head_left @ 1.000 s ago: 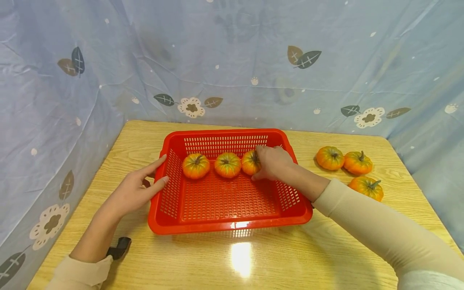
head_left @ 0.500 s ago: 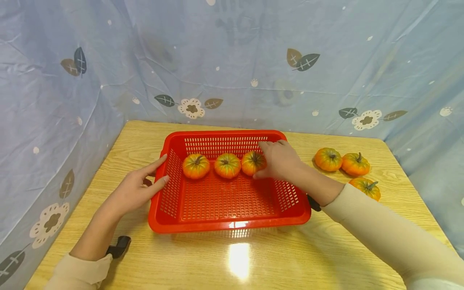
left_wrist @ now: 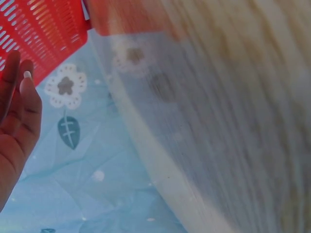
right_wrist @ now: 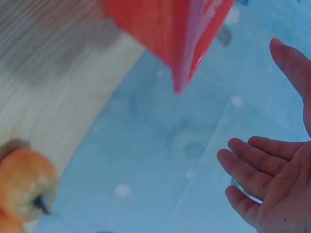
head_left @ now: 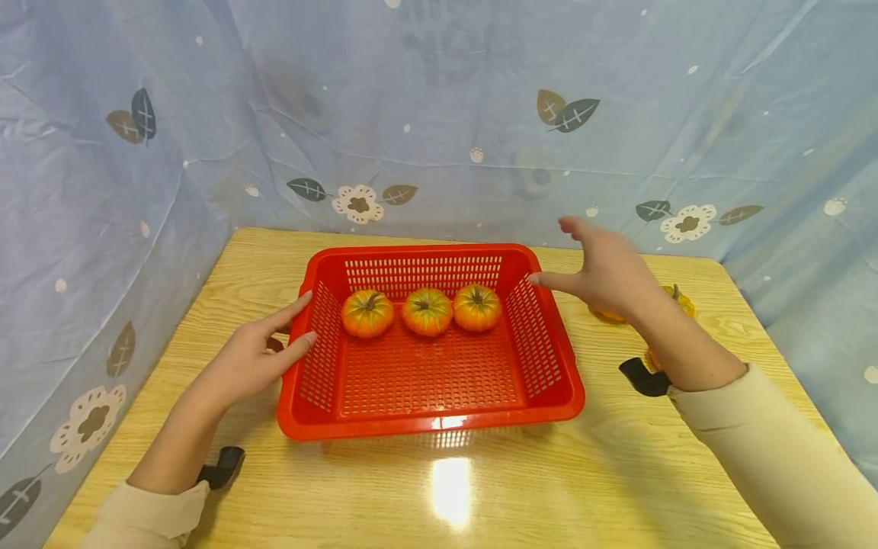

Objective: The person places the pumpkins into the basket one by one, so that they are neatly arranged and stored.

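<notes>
In the head view three small orange pumpkins, the left one [head_left: 367, 313], the middle one [head_left: 427, 312] and the right one [head_left: 477, 308], sit in a row in a red slotted plastic basket [head_left: 430, 425]. My left hand [head_left: 250, 362] rests against the basket's left rim, fingers fairly straight. Its fingers [left_wrist: 30, 104] lie by the slotted wall in the left wrist view. Beyond the right rim, my right hand [head_left: 610, 271] is raised with thumb and fingers spread, holding nothing. Behind it on the table, more pumpkins [head_left: 679, 301] are partly hidden; one pumpkin [right_wrist: 26, 182] shows in the right wrist view.
The basket stands on a light wood-grain table [head_left: 370, 496]. Blue patterned cloth [head_left: 439, 114] hangs behind and along both sides of the table. Black wrist-camera parts show at the left wrist [head_left: 222, 467] and the right wrist [head_left: 643, 377].
My right hand has let go of the rightmost pumpkin in the basket and moved right and up, out over the right rim. The left hand has stayed at the left rim.
</notes>
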The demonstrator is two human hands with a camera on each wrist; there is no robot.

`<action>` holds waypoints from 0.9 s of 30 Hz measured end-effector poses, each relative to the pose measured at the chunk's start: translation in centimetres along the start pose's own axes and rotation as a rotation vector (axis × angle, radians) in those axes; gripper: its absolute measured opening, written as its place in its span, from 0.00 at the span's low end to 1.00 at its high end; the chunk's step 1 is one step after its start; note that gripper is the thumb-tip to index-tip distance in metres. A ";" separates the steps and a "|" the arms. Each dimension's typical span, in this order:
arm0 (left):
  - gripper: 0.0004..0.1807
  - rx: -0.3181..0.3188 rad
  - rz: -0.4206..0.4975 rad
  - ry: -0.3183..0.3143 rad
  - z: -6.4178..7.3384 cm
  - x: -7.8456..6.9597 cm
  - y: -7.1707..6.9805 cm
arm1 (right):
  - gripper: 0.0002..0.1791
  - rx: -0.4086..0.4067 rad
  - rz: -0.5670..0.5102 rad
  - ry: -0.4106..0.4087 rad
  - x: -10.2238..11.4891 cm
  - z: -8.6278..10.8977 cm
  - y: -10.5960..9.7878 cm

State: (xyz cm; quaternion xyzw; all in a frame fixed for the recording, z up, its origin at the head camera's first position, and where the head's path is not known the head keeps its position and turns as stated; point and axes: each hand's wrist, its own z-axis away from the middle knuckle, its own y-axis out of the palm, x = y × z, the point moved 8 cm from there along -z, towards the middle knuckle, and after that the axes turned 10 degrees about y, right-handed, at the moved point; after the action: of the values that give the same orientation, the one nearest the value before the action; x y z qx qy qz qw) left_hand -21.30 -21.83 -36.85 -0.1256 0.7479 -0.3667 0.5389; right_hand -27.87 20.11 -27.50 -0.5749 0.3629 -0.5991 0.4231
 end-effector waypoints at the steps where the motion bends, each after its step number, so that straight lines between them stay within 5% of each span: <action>1: 0.37 0.001 -0.001 0.000 0.0 0.0 0.0 | 0.57 -0.003 -0.013 0.018 -0.8 0.0 -0.3; 14: 0.37 0.003 -0.014 -0.014 0.1 0.2 -0.1 | 0.63 -0.079 -0.111 0.168 -11.1 -1.9 -0.3; 27: 0.37 0.004 0.000 -0.004 0.1 0.1 0.0 | 0.63 0.038 -0.101 0.221 -14.7 -2.0 2.6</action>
State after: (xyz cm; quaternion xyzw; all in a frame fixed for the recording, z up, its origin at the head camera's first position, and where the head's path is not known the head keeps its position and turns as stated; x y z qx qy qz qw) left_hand -21.29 -21.92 -36.90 -0.1251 0.7460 -0.3679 0.5408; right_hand -29.88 32.65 -35.65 -0.5146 0.3665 -0.6860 0.3608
